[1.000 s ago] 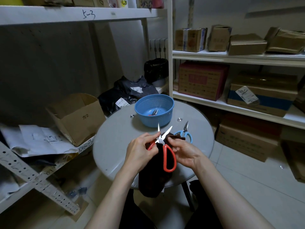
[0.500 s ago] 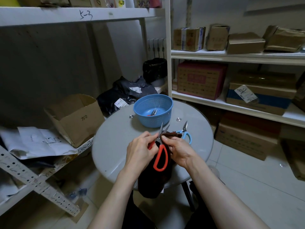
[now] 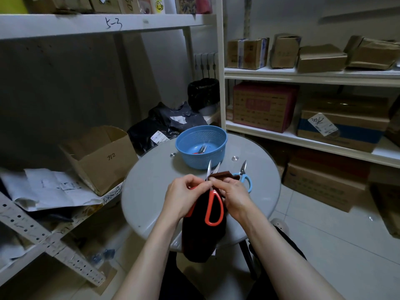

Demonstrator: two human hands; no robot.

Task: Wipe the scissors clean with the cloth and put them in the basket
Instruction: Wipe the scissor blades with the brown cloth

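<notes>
Held above the table (image 3: 147,191), the scissors (image 3: 213,193), blades spread a second ago then nearly closed, now gape slightly, the left hand (image 3: 184,197) pinching them near the pivot, the right hand (image 3: 236,197) pinching the cloth (image 3: 202,241) to a blade: wiping continues, the basket (image 3: 194,161) waits.

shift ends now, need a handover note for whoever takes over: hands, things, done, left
Left hand grips the red-handled steel scissors, blades slightly apart.
Right hand pinches the dark brown cloth at the blades.
Done: one pair of scissors lies in the round blue plastic basket on the grey round table.
Left: finish wiping, basket the red pair, then the blue-handled scissors lying by the right hand.
</notes>
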